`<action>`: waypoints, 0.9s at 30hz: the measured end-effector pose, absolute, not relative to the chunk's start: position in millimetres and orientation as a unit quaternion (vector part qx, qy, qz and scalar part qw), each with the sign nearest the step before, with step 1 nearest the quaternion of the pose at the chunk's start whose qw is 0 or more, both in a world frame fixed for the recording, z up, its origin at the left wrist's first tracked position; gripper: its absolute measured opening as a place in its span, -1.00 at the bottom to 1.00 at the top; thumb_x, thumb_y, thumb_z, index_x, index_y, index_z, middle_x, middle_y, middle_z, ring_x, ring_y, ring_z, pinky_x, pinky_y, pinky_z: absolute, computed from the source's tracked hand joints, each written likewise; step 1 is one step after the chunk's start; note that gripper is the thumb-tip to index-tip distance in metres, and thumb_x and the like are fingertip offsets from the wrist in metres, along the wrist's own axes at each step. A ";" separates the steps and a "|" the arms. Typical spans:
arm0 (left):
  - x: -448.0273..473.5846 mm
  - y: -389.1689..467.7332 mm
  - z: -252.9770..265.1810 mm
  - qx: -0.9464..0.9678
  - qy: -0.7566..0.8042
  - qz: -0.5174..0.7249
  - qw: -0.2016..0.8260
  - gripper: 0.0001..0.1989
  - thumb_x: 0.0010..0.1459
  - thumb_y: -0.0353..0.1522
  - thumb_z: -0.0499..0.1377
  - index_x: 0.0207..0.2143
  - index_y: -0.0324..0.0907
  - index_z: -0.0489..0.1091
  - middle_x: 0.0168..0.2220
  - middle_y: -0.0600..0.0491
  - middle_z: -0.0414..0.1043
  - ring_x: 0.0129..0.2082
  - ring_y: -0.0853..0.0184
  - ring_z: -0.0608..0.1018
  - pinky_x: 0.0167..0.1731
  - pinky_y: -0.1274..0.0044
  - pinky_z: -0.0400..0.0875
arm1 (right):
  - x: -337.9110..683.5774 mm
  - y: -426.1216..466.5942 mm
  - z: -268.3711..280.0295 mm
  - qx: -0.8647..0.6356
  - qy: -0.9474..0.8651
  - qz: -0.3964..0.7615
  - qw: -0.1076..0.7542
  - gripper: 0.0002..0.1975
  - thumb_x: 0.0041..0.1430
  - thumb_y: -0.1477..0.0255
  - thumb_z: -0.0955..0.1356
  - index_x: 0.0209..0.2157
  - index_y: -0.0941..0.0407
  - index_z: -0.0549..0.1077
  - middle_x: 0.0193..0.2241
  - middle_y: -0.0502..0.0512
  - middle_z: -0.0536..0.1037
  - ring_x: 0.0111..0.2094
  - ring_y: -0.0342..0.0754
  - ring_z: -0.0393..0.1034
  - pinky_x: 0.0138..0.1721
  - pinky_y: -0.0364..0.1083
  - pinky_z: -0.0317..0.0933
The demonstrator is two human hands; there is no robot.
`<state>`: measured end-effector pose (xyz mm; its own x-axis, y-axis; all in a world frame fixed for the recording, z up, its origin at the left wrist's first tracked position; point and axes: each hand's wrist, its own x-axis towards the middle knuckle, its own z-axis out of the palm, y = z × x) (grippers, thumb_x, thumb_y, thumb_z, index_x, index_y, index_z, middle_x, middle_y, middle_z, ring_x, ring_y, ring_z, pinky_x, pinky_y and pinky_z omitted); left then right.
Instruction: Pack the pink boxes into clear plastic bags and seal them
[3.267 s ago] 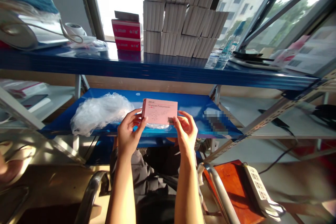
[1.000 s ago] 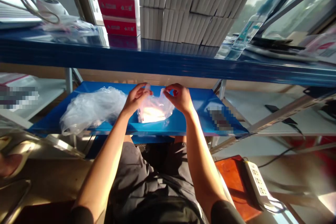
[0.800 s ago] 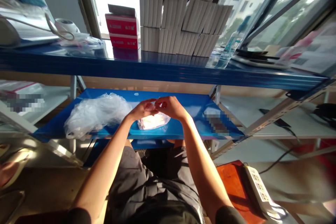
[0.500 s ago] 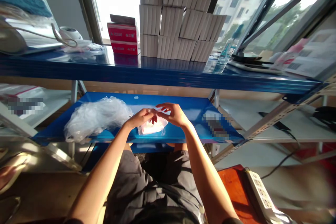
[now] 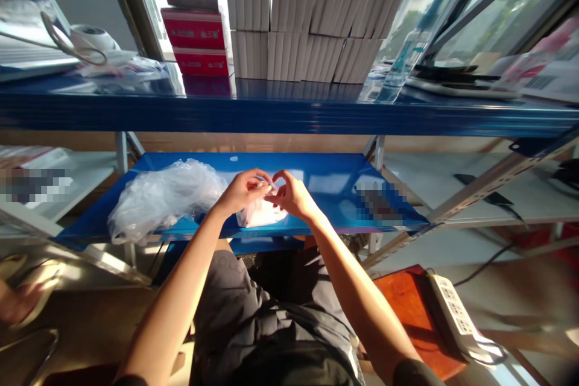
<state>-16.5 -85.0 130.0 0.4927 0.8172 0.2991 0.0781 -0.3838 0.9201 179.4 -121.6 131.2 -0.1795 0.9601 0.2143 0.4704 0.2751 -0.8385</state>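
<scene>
A small see-through plastic bag with pale, pinkish-white contents sits near the front edge of the blue lower shelf, in bright sunlight. My left hand pinches the top of this bag, with thumb and fingertips drawn together. From the other side my right hand has its fingers curled in and the tips at the same top edge. Both sets of fingertips nearly meet above the bag. What exactly lies inside it is hidden by hands and glare. Left of my left hand rests a large heap of see-through plastic bags.
On the upper blue shelf stand stacked grey-white boxes, red boxes and a bottle. A power strip lies on a reddish-brown surface at lower right. Another person's foot shows at left.
My right hand's fingers have closed in from a spread pose toward the bag's top. My left hand has risen slightly. The whole view has tilted downward a little.
</scene>
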 end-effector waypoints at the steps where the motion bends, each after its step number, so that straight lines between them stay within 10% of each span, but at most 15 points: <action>1: -16.0 -86.6 133.5 0.753 0.303 0.390 0.434 -0.80 0.15 -0.36 0.32 -0.15 -0.18 0.53 -0.23 -0.01 0.65 -0.25 0.27 0.67 -0.24 0.52 0.52 | 177.7 -117.5 129.6 -0.533 -0.716 0.242 0.380 -0.58 0.11 0.44 0.51 0.01 0.08 0.45 -0.54 -0.04 0.61 -0.49 -0.03 0.52 -0.35 -0.11 0.36; 6: -16.6 -92.3 147.2 0.838 0.302 0.359 0.280 -0.86 0.15 -0.48 0.25 -0.24 -0.15 0.57 -0.22 0.02 0.66 -0.19 0.26 0.66 -0.15 0.50 0.50 | 175.5 -94.9 122.9 -0.430 -0.817 0.093 0.373 -0.66 0.08 0.62 0.40 -0.08 0.14 0.58 -0.09 0.22 0.67 -0.06 0.08 0.54 -0.05 -0.08 0.32; 10: -22.3 -93.3 145.0 0.854 0.288 0.406 0.153 -0.85 0.21 -0.52 0.20 -0.29 -0.14 0.55 -0.21 0.02 0.63 -0.19 0.28 0.64 -0.12 0.49 0.49 | 175.0 -91.6 116.8 -0.440 -0.798 0.179 0.369 -0.80 0.25 0.53 0.35 -0.20 0.17 0.63 -0.34 0.12 0.68 -0.30 -0.02 0.53 -0.24 -0.15 0.27; 16: -27.7 -89.3 132.1 0.829 0.295 0.474 0.030 -0.90 0.28 -0.48 0.21 -0.26 -0.14 0.50 -0.21 -0.01 0.56 -0.17 0.26 0.62 -0.11 0.46 0.50 | 172.7 -100.3 117.2 -0.393 -0.695 0.366 0.478 -0.57 0.18 0.15 0.49 -0.03 0.15 0.62 -0.14 0.18 0.71 -0.27 0.01 0.58 -0.22 -0.08 0.41; 27: -63.3 -75.5 96.1 0.784 0.411 0.434 0.168 -0.82 0.13 -0.30 0.31 -0.49 -0.13 0.43 -0.24 -0.03 0.63 -0.24 0.22 0.64 -0.23 0.44 0.53 | 211.8 -70.9 78.1 -0.553 -0.567 0.327 0.515 -0.80 0.17 0.40 0.43 -0.21 0.16 0.68 -0.28 0.19 0.75 -0.28 0.06 0.69 -0.20 -0.07 0.51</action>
